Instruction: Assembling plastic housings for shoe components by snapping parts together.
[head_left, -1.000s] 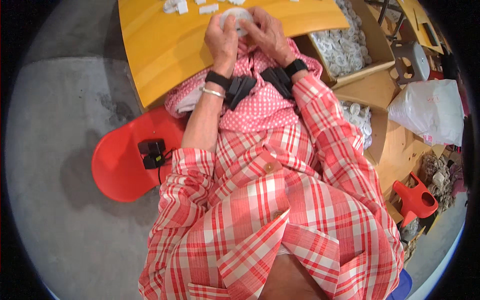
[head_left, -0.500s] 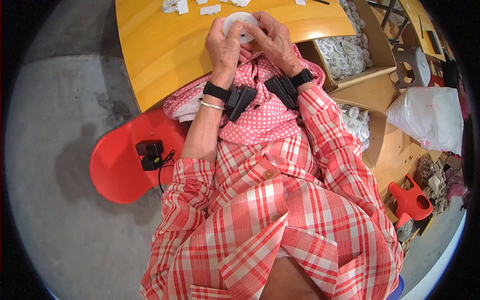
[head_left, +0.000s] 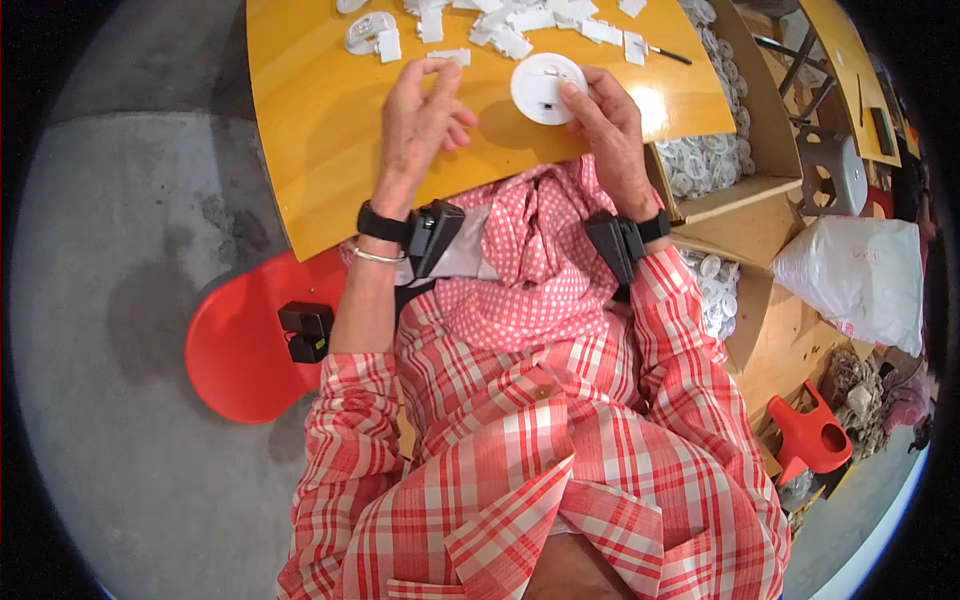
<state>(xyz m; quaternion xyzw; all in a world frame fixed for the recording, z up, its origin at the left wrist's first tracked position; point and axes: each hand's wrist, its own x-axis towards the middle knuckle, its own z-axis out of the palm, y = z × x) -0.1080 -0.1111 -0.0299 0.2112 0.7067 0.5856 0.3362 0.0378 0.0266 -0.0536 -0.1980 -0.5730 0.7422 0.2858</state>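
My right hand (head_left: 615, 120) pinches a round white plastic disc (head_left: 540, 98) at its right edge, thumb on the face toward me. A small dark slot shows low on the disc, and a raised strip crosses its upper part. To the left, my left hand (head_left: 422, 115) is off the disc, its fingers apart and nothing in them, over the wooden table (head_left: 320, 140). Just past its fingertips lies a small flat white plastic piece (head_left: 450, 57). A round white part with a square tab (head_left: 370, 35) rests farther left.
Several flat white pieces (head_left: 510, 20) lie loosely at the table's far side. A dark thin tool (head_left: 670, 55) lies right of them. Cardboard boxes of round white parts (head_left: 700, 165) stand at right, near a white sack (head_left: 850, 270). A red chair (head_left: 235, 350) is at left.
My left hand has let go of the disc and moved left, opening. My right hand has carried the disc to the right. More of the table's far side now shows.
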